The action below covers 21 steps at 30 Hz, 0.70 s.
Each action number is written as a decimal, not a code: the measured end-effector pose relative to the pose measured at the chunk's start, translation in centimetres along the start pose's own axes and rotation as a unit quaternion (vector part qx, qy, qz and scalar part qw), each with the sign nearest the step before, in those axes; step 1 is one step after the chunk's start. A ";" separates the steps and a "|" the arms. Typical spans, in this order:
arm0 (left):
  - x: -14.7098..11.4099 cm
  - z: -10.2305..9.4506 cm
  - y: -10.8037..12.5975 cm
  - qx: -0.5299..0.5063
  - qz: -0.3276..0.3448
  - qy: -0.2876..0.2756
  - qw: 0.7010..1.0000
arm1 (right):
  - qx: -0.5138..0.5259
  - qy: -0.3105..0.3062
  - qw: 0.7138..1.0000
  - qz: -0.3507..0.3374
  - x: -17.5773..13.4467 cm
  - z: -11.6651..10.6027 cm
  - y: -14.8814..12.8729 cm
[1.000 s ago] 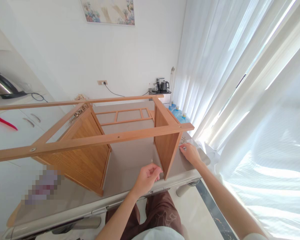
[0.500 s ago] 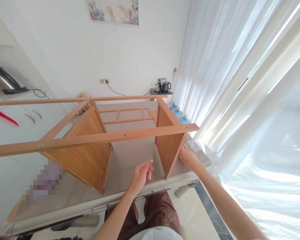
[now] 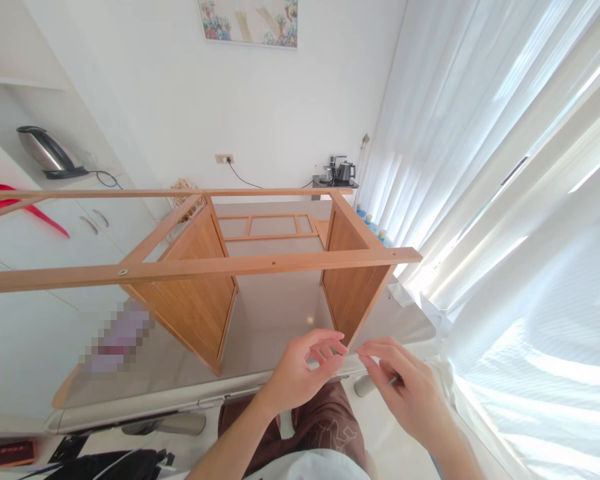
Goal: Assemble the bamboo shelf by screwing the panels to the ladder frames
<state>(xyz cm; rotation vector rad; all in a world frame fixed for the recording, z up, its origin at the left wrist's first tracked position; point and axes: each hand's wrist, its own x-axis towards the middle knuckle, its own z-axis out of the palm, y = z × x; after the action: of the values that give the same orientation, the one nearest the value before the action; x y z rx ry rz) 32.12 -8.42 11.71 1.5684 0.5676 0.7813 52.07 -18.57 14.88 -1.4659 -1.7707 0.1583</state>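
Note:
My left hand [image 3: 307, 370] is in front of the wooden frame near the table's front edge, its fingers loosely curved and apart with nothing visible in them. Close beside it, my right hand [image 3: 405, 383] has its thumb and fingertips pinched together. A small pale bit shows under its curled fingers, too small to name. Just beyond the fingertips stands the right wooden panel [image 3: 355, 300] of the frame, joined to a long front rail [image 3: 250, 264] with screw holes. The left wooden panel [image 3: 190, 300] stands slanted on the table [image 3: 275, 320].
A flat wooden ladder-like frame [image 3: 280, 237] lies at the back of the table. A blurred purple packet [image 3: 117, 340] is at the left. White curtains [image 3: 505, 200] hang on the right. A kettle [image 3: 45, 153] stands on the left counter, and a coffee maker [image 3: 337, 172] stands behind.
My right hand has come from beside the right panel toward the front edge, and my left hand has moved right to meet it. The view has shifted slightly left.

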 end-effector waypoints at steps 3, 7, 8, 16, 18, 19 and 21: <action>-0.3 -0.1 1.6 0.045 0.026 0.017 0.998 | -0.004 -0.023 0.999 -0.037 1.0 0.7 -1.3; -0.9 -0.7 2.3 0.067 0.044 0.037 0.996 | -0.002 -0.014 0.997 -0.070 2.0 0.7 -1.9; -1.0 -0.8 2.5 0.073 0.053 0.041 0.995 | 0.000 -0.010 0.996 -0.086 2.2 0.5 -2.1; -1.1 -1.0 4.4 0.074 0.159 0.080 0.981 | 0.050 0.028 0.989 -0.137 3.5 -0.6 -3.8; -1.1 -1.0 4.3 0.031 0.162 0.070 0.984 | 0.064 0.027 0.991 -0.110 3.4 -0.8 -3.9; -1.1 -1.1 4.2 0.008 0.166 0.066 0.984 | 0.072 0.021 0.993 -0.095 3.3 -0.9 -4.0; -1.2 -1.3 3.9 -0.034 0.181 0.062 0.981 | 0.093 0.006 0.993 -0.070 3.1 -0.9 -4.3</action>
<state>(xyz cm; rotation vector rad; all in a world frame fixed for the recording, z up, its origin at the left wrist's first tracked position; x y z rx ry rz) 30.05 -9.09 15.43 1.5882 0.3424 1.1685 49.37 -17.62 19.41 -1.2045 -1.7904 0.2354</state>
